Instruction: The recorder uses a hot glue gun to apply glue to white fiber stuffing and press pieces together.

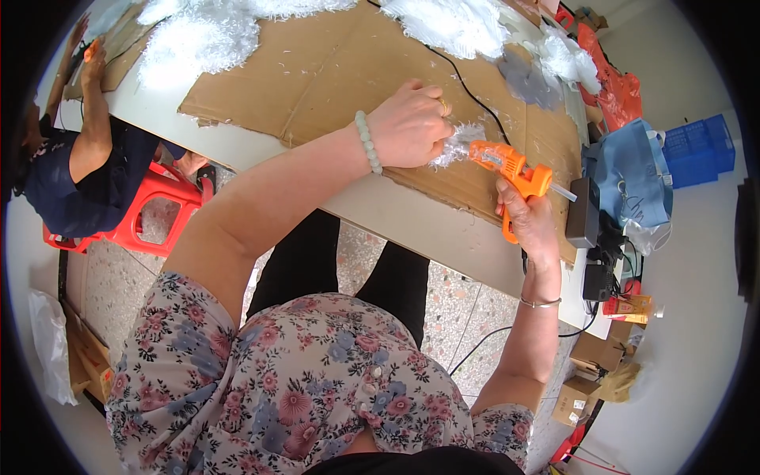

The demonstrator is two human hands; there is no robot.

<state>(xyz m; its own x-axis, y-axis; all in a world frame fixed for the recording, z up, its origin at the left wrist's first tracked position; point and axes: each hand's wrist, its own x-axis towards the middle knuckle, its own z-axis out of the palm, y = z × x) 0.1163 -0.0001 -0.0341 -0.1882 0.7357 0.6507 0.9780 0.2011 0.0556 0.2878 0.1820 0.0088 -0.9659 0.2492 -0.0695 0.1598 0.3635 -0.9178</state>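
My right hand is wrapped round the handle of an orange hot glue gun, its nozzle pointing left. A clear glue stick sticks out of the gun's back end. Just left of the nozzle, my left hand is closed on a small tuft of white feathery trim. The fingers hide part of the tuft, and the nozzle is touching it or very close. Both hands are over a brown cardboard sheet on the white table.
Heaps of white feathery trim lie along the far side. A black cord crosses the cardboard. At the right stand a dark box, a blue bag and a blue crate. A co-worker sits on a red stool at left.
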